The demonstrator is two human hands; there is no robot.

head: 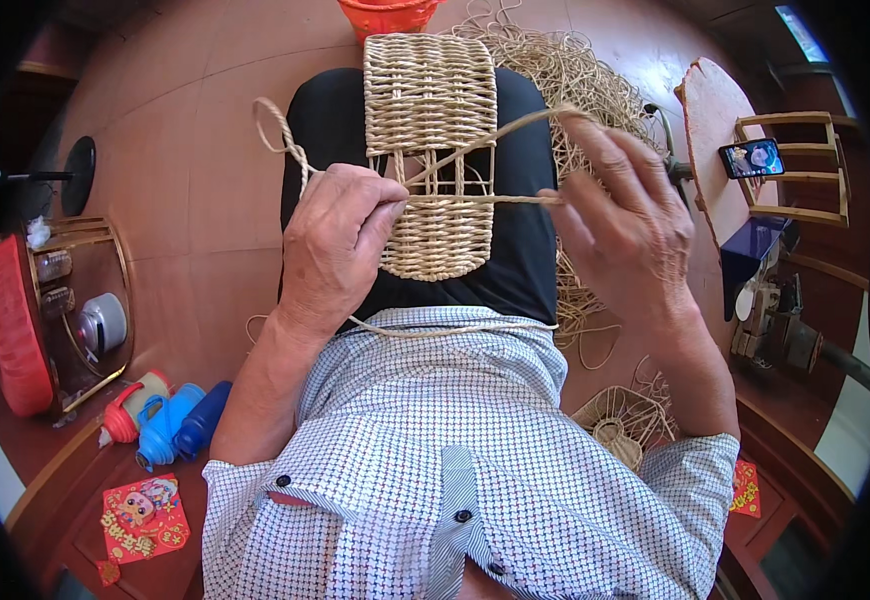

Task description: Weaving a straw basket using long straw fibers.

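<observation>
A rectangular panel woven from pale straw-like cord [430,94] lies on the black-trousered lap, with an open band of bare lengthwise strands [429,169] between two densely woven parts. My left hand [333,236] pinches the cord at the panel's left edge, and a twisted loop of cord [277,124] sticks out beyond it. My right hand [622,206], slightly blurred, is off the panel's right side. From its thumb a cord [510,199] runs level across the open band to my left fingers. A second strand [495,136] slants up to its raised fingertips.
A big heap of loose cord [585,71] lies on the floor at the right, behind a red bucket [390,19]. Thermos flasks [168,424] stand at lower left. A phone [751,158] leans on a wooden rack [802,211]. A wicker piece [618,424] sits beside my right elbow.
</observation>
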